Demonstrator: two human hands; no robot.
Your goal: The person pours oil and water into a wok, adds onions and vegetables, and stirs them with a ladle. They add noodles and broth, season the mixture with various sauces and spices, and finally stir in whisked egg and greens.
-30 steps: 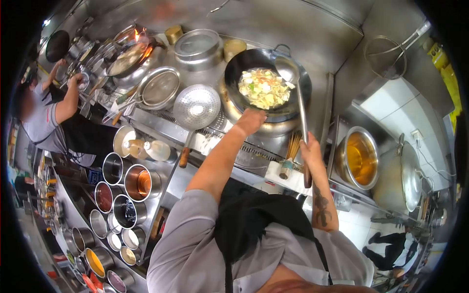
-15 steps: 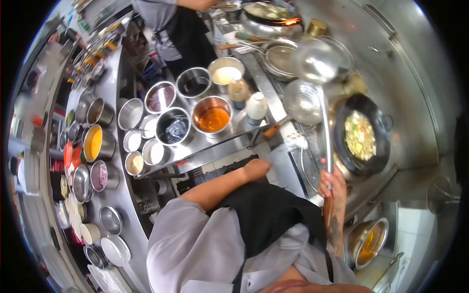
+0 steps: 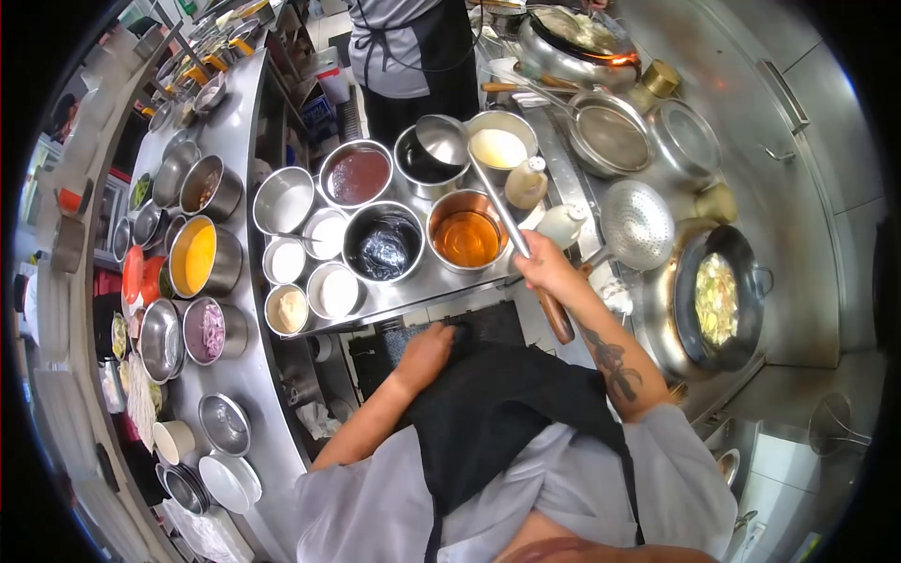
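My right hand (image 3: 542, 263) is wrapped round the metal shaft of a long ladle, above its wooden end. The ladle's bowl (image 3: 442, 139) is over the pot of dark liquid (image 3: 422, 169). Below the shaft is a pot of orange-brown liquid (image 3: 466, 237). Two squeeze bottles, one brown (image 3: 526, 185) and one white (image 3: 561, 225), stand right of the shaft. My left hand (image 3: 427, 354) hangs in front of my apron, fingers curled, beneath the pot of black contents (image 3: 383, 242); whether anything is in it cannot be made out.
A wok with chopped food (image 3: 716, 300) sits on the stove at the right, beside a perforated skimmer (image 3: 637, 225) and a strainer (image 3: 610, 134). A person in an apron (image 3: 418, 56) stands across. The left counter (image 3: 272, 413) holds several bowls.
My right hand has swung the ladle leftward from beside the wok to over the pots. The view has shifted, and my left hand now appears lower and further left.
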